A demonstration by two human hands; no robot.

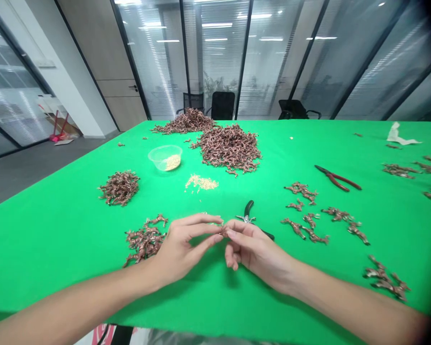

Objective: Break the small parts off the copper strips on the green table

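Observation:
My left hand (187,242) and my right hand (253,251) meet fingertip to fingertip above the green cloth. Pinched between them is a small copper-brown figurine (223,231), mostly covered by the fingers; it looks like the animal-shaped ones lying around. Partly behind my right hand lie black-handled pliers (249,209). A loose group of the same brown figurines (143,242) lies just left of my left hand, partly hidden by it. Further off is a scatter of tiny golden bits (203,182).
A clear plastic bowl (157,154) with more golden bits stands beyond the hands. Large heaps of figurines (230,146) lie at the back, a smaller pile (120,188) at left. Red-handled pliers (339,178), spread figurines (312,235) and a white tissue (398,135) are at right.

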